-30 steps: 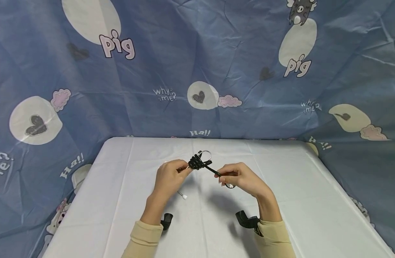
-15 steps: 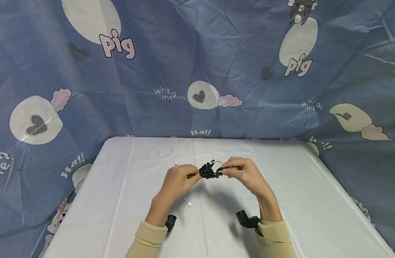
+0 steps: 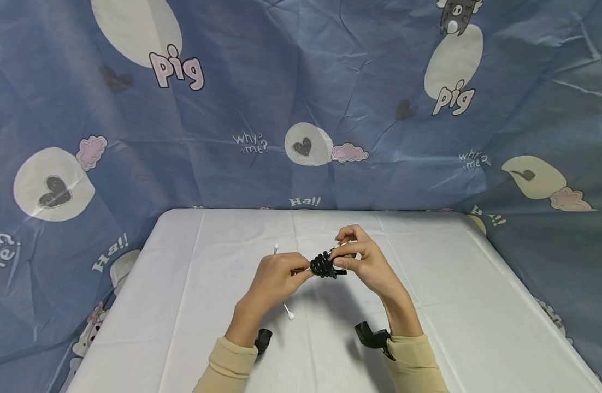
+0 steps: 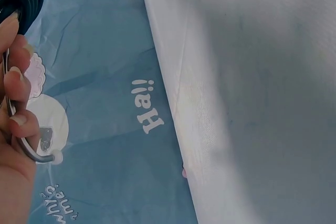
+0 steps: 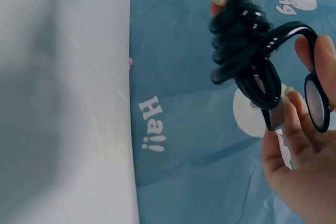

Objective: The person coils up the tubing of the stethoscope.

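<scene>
A stethoscope is held up over the table between both hands. Its black tubing [image 3: 323,266] is wound in a tight coil round the instrument's middle. My left hand [image 3: 277,277] grips the metal ear tubes [image 4: 25,146] just left of the coil. White ear tips [image 3: 290,316] stick out beyond that hand. At the coil's other end, my right hand [image 3: 366,261] pinches the loose tubing, seen best in the right wrist view. There, a round black-rimmed chest piece [image 5: 316,102] hangs beside the right fingers [image 5: 296,129], and a black loop juts from the coil.
A white cloth covers the table [image 3: 458,305]. Behind it hangs a blue printed sheet [image 3: 232,98], which also runs down both sides. Black wrist-worn devices [image 3: 372,335] project inward from both sleeves.
Both hands and the coil have shifted right overall. The right hand has come in close to the coil, its fingers now over the round end that showed earlier. The left hand keeps its grip.
</scene>
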`<control>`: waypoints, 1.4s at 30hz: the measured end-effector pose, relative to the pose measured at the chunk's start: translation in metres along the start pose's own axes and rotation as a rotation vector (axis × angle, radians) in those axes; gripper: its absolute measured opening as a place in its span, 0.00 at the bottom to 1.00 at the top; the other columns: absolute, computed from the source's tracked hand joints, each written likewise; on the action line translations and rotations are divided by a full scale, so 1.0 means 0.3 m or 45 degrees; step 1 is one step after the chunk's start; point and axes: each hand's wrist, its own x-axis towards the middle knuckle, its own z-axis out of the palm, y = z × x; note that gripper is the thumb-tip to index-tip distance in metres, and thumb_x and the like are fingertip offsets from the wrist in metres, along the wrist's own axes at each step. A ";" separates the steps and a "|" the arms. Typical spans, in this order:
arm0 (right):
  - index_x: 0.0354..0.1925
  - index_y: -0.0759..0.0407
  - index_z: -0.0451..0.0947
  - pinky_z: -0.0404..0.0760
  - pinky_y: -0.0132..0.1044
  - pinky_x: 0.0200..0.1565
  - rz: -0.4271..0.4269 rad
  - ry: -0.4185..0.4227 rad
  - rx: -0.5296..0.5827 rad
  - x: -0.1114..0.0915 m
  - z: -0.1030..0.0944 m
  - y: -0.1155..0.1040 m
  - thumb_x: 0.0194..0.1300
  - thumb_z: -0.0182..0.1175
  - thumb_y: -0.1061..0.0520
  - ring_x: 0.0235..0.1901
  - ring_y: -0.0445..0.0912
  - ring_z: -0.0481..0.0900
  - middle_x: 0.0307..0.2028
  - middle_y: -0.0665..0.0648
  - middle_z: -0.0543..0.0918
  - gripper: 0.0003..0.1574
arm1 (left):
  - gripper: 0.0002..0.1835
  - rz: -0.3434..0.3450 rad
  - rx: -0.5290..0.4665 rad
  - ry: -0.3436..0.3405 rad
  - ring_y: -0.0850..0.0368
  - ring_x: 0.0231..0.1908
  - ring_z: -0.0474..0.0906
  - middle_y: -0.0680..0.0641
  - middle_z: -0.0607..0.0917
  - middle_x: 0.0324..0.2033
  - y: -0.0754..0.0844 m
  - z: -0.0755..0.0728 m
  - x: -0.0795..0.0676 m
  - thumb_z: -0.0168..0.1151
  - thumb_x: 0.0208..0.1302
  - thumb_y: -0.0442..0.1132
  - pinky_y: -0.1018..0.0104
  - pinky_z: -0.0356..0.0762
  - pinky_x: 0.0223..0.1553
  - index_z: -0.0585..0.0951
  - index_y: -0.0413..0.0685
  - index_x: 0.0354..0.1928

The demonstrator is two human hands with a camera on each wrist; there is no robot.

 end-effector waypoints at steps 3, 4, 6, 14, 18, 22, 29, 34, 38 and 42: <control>0.35 0.63 0.88 0.74 0.31 0.53 0.003 -0.012 0.049 0.000 0.006 0.006 0.60 0.67 0.65 0.56 0.60 0.68 0.55 0.64 0.71 0.04 | 0.09 -0.016 -0.008 0.028 0.75 0.21 0.68 0.66 0.81 0.22 0.002 0.001 0.001 0.74 0.54 0.46 0.77 0.66 0.25 0.82 0.64 0.22; 0.36 0.64 0.87 0.75 0.31 0.53 0.011 -0.018 0.077 0.000 0.008 0.009 0.61 0.66 0.65 0.57 0.59 0.68 0.56 0.65 0.71 0.05 | 0.08 -0.023 -0.012 0.035 0.75 0.21 0.69 0.66 0.82 0.23 0.003 0.001 0.001 0.74 0.55 0.46 0.77 0.67 0.25 0.83 0.64 0.22; 0.37 0.66 0.87 0.76 0.32 0.54 0.030 -0.029 0.137 0.001 0.012 0.015 0.62 0.65 0.64 0.59 0.58 0.67 0.57 0.65 0.70 0.06 | 0.07 -0.036 -0.029 0.037 0.75 0.22 0.69 0.66 0.82 0.23 0.004 0.000 0.002 0.74 0.55 0.46 0.77 0.68 0.26 0.84 0.64 0.23; 0.38 0.72 0.84 0.74 0.36 0.58 0.055 -0.038 0.295 0.005 0.022 0.037 0.64 0.62 0.64 0.66 0.57 0.64 0.61 0.67 0.68 0.09 | 0.04 -0.068 -0.074 0.049 0.75 0.22 0.71 0.66 0.84 0.24 0.014 -0.008 0.008 0.74 0.54 0.46 0.76 0.69 0.26 0.87 0.64 0.26; 0.38 0.71 0.84 0.72 0.39 0.60 0.066 -0.041 0.319 0.010 0.032 0.036 0.64 0.63 0.62 0.67 0.54 0.64 0.61 0.64 0.69 0.10 | 0.04 -0.087 -0.057 0.098 0.73 0.21 0.71 0.65 0.84 0.24 0.013 -0.010 0.010 0.75 0.53 0.45 0.75 0.68 0.25 0.87 0.63 0.25; 0.38 0.71 0.83 0.71 0.39 0.62 0.077 -0.059 0.402 0.015 0.038 0.045 0.64 0.62 0.64 0.66 0.53 0.63 0.62 0.64 0.68 0.09 | 0.03 -0.060 -0.097 0.098 0.73 0.21 0.71 0.65 0.84 0.24 0.014 -0.010 0.013 0.75 0.53 0.44 0.76 0.68 0.25 0.87 0.61 0.26; 0.37 0.72 0.83 0.77 0.37 0.53 0.103 -0.071 0.365 0.016 0.022 0.049 0.64 0.62 0.64 0.63 0.54 0.67 0.60 0.65 0.70 0.09 | 0.03 -0.046 -0.098 0.078 0.73 0.21 0.70 0.65 0.84 0.24 0.019 -0.010 0.019 0.74 0.55 0.46 0.76 0.67 0.25 0.88 0.63 0.27; 0.38 0.74 0.83 0.79 0.36 0.49 0.126 -0.094 0.332 0.015 0.003 0.055 0.64 0.62 0.64 0.60 0.53 0.71 0.58 0.66 0.74 0.10 | 0.03 -0.022 -0.089 0.070 0.75 0.21 0.71 0.66 0.84 0.24 0.018 -0.007 0.016 0.74 0.54 0.45 0.77 0.67 0.25 0.88 0.64 0.27; 0.39 0.73 0.84 0.81 0.37 0.47 0.155 -0.117 0.296 0.008 -0.011 0.058 0.64 0.63 0.63 0.60 0.52 0.74 0.58 0.66 0.77 0.11 | 0.04 0.013 -0.079 0.083 0.75 0.21 0.70 0.65 0.85 0.24 0.018 -0.004 0.014 0.75 0.53 0.44 0.78 0.67 0.25 0.88 0.63 0.27; 0.40 0.70 0.85 0.82 0.37 0.48 0.166 -0.133 0.241 0.005 -0.022 0.055 0.64 0.64 0.62 0.60 0.52 0.74 0.59 0.66 0.77 0.11 | 0.04 0.022 -0.065 0.075 0.75 0.21 0.71 0.65 0.84 0.24 0.015 0.000 0.011 0.75 0.53 0.44 0.78 0.68 0.25 0.88 0.63 0.26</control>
